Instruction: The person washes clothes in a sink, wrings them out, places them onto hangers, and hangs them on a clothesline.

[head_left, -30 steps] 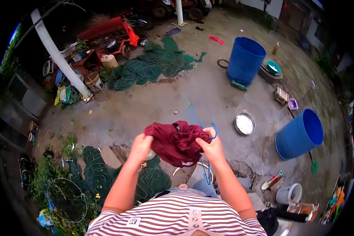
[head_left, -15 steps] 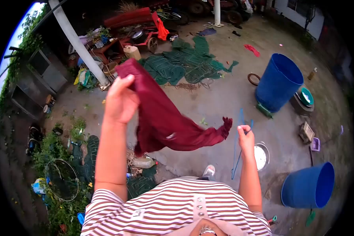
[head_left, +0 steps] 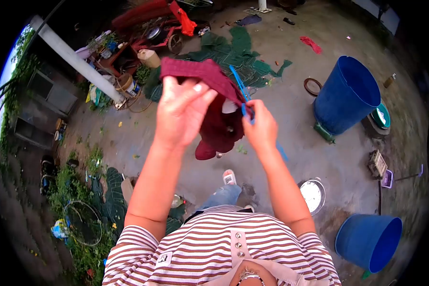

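A maroon garment point(head_left: 217, 132) hangs in front of me, its wide band-like edge held up on the left and its lower part bunched above the ground. My left hand point(head_left: 182, 112) is closed on that edge, thumb and fingers pinching the cloth. Beside it, my right hand point(head_left: 261, 125) grips a thin blue clothes hanger point(head_left: 237, 78), which slants up past the cloth and down behind the wrist. The right fingers touch the garment's right edge; whether they also pinch it I cannot tell.
A tall blue barrel point(head_left: 346, 102) stands at the right, another blue barrel point(head_left: 367, 243) nearer. A round white-faced dial point(head_left: 312, 196) lies by my right arm. Green netting point(head_left: 238, 45) is spread ahead, with a red cart point(head_left: 143, 21) behind. A white post point(head_left: 76, 59) leans into view at left.
My right hand has moved up and left with the hanger, meeting the garment's edge. The garment, earlier swung out to the right, now hangs gathered between my hands. A foot has come forward.
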{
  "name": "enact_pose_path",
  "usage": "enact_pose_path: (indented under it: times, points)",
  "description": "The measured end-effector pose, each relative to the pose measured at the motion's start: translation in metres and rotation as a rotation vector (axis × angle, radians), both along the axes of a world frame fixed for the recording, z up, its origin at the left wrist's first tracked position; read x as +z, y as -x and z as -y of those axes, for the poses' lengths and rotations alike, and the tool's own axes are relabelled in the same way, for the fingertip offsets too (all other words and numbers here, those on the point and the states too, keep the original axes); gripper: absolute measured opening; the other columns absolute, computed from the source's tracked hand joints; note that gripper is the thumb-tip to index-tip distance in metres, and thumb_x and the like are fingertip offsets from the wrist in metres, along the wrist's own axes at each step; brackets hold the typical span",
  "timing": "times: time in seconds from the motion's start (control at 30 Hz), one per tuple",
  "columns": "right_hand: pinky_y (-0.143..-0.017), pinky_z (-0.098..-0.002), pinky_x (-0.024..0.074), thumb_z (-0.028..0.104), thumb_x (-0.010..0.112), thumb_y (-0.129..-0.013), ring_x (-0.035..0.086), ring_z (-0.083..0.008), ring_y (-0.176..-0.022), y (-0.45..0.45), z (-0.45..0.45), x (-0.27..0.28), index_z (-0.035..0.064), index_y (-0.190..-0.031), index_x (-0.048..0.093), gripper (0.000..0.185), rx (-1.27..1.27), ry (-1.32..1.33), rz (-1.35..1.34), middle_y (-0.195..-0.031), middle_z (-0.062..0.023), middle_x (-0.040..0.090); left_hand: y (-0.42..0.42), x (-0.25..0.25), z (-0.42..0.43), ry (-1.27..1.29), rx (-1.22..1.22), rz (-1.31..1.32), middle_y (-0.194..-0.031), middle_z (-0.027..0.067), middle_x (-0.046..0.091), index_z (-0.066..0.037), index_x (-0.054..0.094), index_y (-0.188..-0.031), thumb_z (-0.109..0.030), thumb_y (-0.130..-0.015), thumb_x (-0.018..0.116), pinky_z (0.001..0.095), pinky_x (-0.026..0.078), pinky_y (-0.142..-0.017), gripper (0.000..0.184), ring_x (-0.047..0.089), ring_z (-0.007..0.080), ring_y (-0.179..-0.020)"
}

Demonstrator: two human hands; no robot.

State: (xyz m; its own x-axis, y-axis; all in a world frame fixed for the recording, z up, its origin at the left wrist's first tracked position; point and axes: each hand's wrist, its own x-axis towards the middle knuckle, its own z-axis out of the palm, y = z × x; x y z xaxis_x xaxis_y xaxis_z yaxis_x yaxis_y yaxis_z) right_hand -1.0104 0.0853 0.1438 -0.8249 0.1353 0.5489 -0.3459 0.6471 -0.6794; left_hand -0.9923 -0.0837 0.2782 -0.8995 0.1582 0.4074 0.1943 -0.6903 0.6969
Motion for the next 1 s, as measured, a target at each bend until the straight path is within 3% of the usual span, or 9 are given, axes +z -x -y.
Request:
enact_pose_path:
  times: [0.03,0.13,0.27,0.33,0.47,0.57,0.7,0.83,1.0]
  points:
    - [-0.071,-0.0446,0.0521,0.01,0.066,-0.078,0.066,-0.0335,-0.084,0.016,-0.013,-0.002,0.008,-0.103,0.056,0.027,-0.024,0.034,0.002,-0.089,-0.0132,0.066,0.017,-0.004,0.017,0.085,-0.002,0.008,-0.127,0.015,0.051,-0.01,0.031,-0.13,0.007,-0.09,0.05,0.0481,0.043,-0.106,0.047,0.052,0.0286,-0.121]
    - [-0.066,-0.0398,0.0505,0.005,0.061,-0.078,0.065,-0.031,-0.074,0.066,-0.048,0.024,0.0074,-0.1,0.057,0.022,-0.047,0.135,-0.075,-0.082,-0.0127,0.065,0.062,0.0,0.045,0.648,0.271,0.141,-0.107,0.0163,0.065,-0.004,0.037,-0.139,-0.005,-0.098,0.05,0.0365,0.053,-0.09,0.043,0.067,0.0229,-0.095]
    - [-0.064,-0.0373,0.049,0.006,0.06,-0.081,0.063,-0.0273,-0.072,0.134,-0.073,0.062,0.01,-0.099,0.063,0.018,-0.038,0.19,0.014,-0.084,-0.0116,0.062,0.116,0.007,0.08,1.173,0.621,0.144,-0.062,0.0044,0.062,-0.006,0.066,-0.113,-0.027,-0.096,0.061,0.0292,0.048,-0.054,0.026,0.058,0.0118,-0.054]
    - [-0.064,-0.0365,0.0487,0.006,0.06,-0.082,0.062,-0.025,-0.072,0.16,-0.075,0.082,0.0109,-0.099,0.064,0.018,-0.007,0.1,-0.07,-0.084,-0.0108,0.061,0.141,0.007,0.08,1.627,0.877,0.008,-0.068,0.0057,0.06,-0.005,0.068,-0.104,-0.032,-0.091,0.068,0.0342,0.047,-0.057,0.031,0.059,0.017,-0.06]
    - [-0.064,-0.0332,0.0483,0.007,0.062,-0.083,0.06,-0.0187,-0.07,0.214,-0.076,0.104,0.0091,-0.097,0.067,0.015,-0.136,-0.198,-0.248,-0.083,-0.0084,0.059,0.197,-0.009,0.08,1.695,1.176,-0.265,-0.081,0.0091,0.057,-0.003,0.068,-0.098,-0.038,-0.084,0.073,0.038,0.047,-0.067,0.038,0.061,0.0247,-0.076]
    - [-0.059,-0.0288,0.0458,0.007,0.057,-0.086,0.057,-0.011,-0.065,0.252,-0.081,0.113,0.0038,-0.095,0.066,0.013,0.068,0.254,-0.066,-0.073,-0.0036,0.059,0.23,-0.016,0.075,1.665,1.301,-0.468,-0.096,0.0127,0.059,-0.003,0.072,-0.092,-0.032,-0.077,0.079,0.039,0.049,-0.076,0.033,0.058,0.0302,-0.092]
    - [-0.047,-0.0186,0.0299,0.009,0.052,-0.092,0.043,0.0003,-0.058,0.303,-0.092,0.119,0.0085,-0.097,0.066,0.015,0.265,0.597,0.122,-0.077,0.0059,0.06,0.289,-0.043,0.06,1.294,0.897,-0.224,-0.103,0.0117,0.065,-0.001,0.072,-0.095,-0.015,-0.084,0.072,0.032,0.048,-0.086,0.018,0.061,0.0251,-0.097]
    - [-0.049,-0.0206,0.032,0.007,0.054,-0.089,0.044,-0.0022,-0.058,0.361,-0.133,0.124,0.0068,-0.093,0.067,0.014,0.192,0.636,0.081,-0.073,0.0056,0.057,0.332,-0.044,0.034,1.137,0.568,-0.032,-0.099,0.0047,0.065,-0.001,0.071,-0.102,-0.009,-0.088,0.067,0.0282,0.045,-0.089,0.017,0.06,0.0151,-0.1]
    - [-0.042,-0.0191,0.025,0.008,0.054,-0.092,0.04,-0.0005,-0.051,0.439,-0.226,0.135,0.0087,-0.094,0.066,0.012,0.207,0.821,0.031,-0.071,0.0059,0.057,0.375,-0.025,-0.029,0.736,-0.036,-0.012,-0.144,0.0114,0.048,-0.002,0.046,-0.141,0.002,-0.081,0.067,0.0341,0.035,-0.11,0.063,0.043,0.0215,-0.134]
